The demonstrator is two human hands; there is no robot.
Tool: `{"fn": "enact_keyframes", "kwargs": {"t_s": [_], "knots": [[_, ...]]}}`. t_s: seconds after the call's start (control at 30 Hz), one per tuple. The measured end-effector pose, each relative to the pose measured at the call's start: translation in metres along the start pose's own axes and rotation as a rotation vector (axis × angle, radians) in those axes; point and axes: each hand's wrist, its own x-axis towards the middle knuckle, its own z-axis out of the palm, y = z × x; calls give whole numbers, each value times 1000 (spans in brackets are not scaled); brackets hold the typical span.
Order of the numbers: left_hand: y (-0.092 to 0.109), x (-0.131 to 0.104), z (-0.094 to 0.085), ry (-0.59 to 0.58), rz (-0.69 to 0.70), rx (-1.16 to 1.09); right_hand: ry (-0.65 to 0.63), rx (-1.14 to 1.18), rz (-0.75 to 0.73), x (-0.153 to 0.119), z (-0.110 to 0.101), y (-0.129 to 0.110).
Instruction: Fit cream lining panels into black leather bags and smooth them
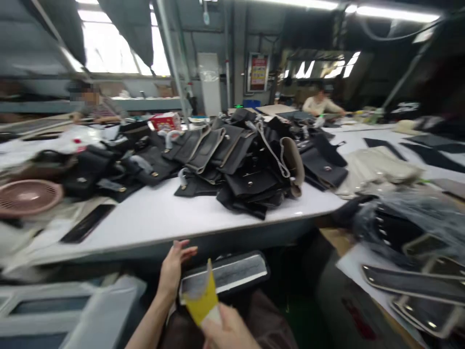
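Observation:
My left hand (173, 269) reaches forward below the table edge, fingers spread, touching the left end of a flat black piece with a grey lining (232, 273). My right hand (227, 332) at the bottom edge pinches a yellow strip of backing paper (204, 296) that curls up off that piece. A big heap of black bag parts with snaps and pale trim (236, 165) lies on the white table (163, 215) just beyond my hands.
A pink plastic basket (27, 196) sits at the left. More black pieces with studs (407, 232) lie on a bench at right, and grey trays (72, 310) at lower left. Two people sit at the far tables (321, 104), (92, 104).

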Motion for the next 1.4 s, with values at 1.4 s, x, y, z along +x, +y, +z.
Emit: {"fn": "enact_keyframes", "kwargs": {"t_s": [1.4], "knots": [[-31, -57, -16, 110, -206, -231, 362, -76, -212, 52, -135, -61]]}}
